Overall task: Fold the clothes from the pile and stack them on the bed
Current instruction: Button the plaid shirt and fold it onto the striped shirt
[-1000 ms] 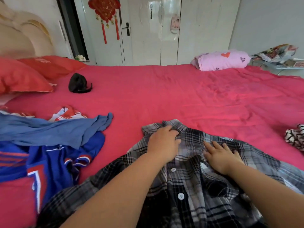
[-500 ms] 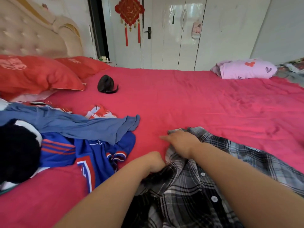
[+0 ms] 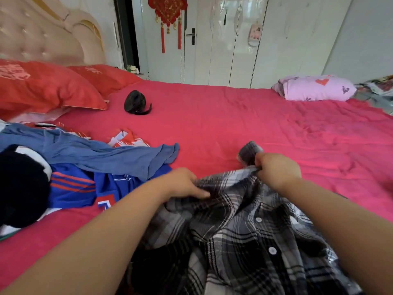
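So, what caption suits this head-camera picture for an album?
A plaid shirt gripped by left hand and right hand on the red bed, clothes pile beside.

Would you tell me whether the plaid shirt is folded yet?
Not folded: the plaid shirt lies bunched, its top edge gripped by the left hand and right hand.

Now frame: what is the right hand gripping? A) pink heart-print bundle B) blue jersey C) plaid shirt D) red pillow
C: the right hand clutches a bunched fold of the plaid shirt, which the left hand also grips; the blue jersey lies apart on the left.
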Available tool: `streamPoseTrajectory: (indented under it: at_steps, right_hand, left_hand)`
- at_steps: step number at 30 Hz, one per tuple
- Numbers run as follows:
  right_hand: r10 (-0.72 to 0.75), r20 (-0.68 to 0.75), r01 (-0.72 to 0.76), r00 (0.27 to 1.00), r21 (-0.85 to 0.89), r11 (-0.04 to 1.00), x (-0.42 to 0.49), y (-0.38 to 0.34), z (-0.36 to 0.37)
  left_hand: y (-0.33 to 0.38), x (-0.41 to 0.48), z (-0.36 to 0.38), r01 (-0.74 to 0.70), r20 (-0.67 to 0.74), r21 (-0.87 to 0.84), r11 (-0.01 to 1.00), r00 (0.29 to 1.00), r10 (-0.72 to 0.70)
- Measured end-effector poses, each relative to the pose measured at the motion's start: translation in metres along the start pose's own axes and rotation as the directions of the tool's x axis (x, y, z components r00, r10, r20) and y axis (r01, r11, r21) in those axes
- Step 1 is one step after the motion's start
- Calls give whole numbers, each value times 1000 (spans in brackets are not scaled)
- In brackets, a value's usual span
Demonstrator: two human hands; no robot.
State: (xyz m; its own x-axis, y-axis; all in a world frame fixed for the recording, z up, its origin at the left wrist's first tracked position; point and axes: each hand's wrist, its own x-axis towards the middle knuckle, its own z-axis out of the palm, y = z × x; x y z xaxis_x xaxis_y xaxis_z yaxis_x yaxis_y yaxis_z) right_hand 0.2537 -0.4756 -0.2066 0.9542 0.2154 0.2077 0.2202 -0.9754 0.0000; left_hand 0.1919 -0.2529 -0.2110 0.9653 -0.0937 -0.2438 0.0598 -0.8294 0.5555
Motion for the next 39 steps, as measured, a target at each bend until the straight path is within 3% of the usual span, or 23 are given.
streamPoseTrajectory:
  at_steps: [2, 4, 7, 10, 12, 14, 15, 17, 19, 21, 23, 29, 31, 34, 39]
  right_hand:
    - [58, -36, -52, 998, 168, 984, 9, 0, -4]
    - [113, -11, -100, 993, 404, 910, 22, -6, -2]
    - [241, -5, -169, 970, 699, 695, 46, -18, 7]
    - [301, -110, -129, 947, 729, 672, 67, -30, 16]
    - [228, -114, -49, 967, 796, 603, 74, -39, 25]
    - [49, -46, 16, 998, 870, 492, 77, -45, 40]
    - [-44, 2, 21, 999, 857, 515, 77, -46, 49]
    - [-161, 95, 48, 982, 703, 710, 74, -44, 71]
    - [-183, 127, 113, 975, 426, 897, 67, -42, 88]
    - [-183, 172, 151, 968, 187, 971, 58, -41, 100]
    - [-142, 264, 123, 954, 86, 989, 49, -39, 111]
    - [-128, 417, 72, 900, 146, 987, 41, -36, 119]
    - [-155, 383, 83, 911, 198, 977, 35, -32, 105]
    - [-165, 273, 70, 948, 325, 943, 4, -30, 76]
    - [-244, 192, 161, 951, 368, 916, -82, -47, 17]
  left_hand:
    - [1, 3, -26, -37, -278, -107, 994, 961, 6]
    - [3, 9, -49, -56, -466, -91, 994, 885, 7]
    - [3, 27, -69, -12, -599, -10, 1000, 801, 4]
    - [-5, 51, -74, 88, -728, 129, 988, 685, 34]
    - [-13, 64, -69, 174, -770, 244, 954, 633, 81]
    - [-23, 73, -56, 244, -749, 343, 907, 654, 107]
    - [-27, 77, -47, 236, -719, 380, 894, 683, 125]
    - [-28, 84, -21, 100, -590, 464, 880, 776, 224]
    - [-26, 89, 9, -47, -378, 484, 874, 890, 256]
    - [-31, 92, 32, -27, -145, 471, 882, 984, 108]
    - [-42, 96, 50, 25, -29, 489, 872, 999, -12]
    - [-52, 98, 61, 43, -11, 435, 899, 999, -42]
    - [-45, 85, 52, 18, -77, 405, 914, 997, 15]
    - [-38, 50, 43, -47, -296, 323, 945, 944, 148]
    - [-26, -32, 47, -170, -338, 275, 946, 904, 261]
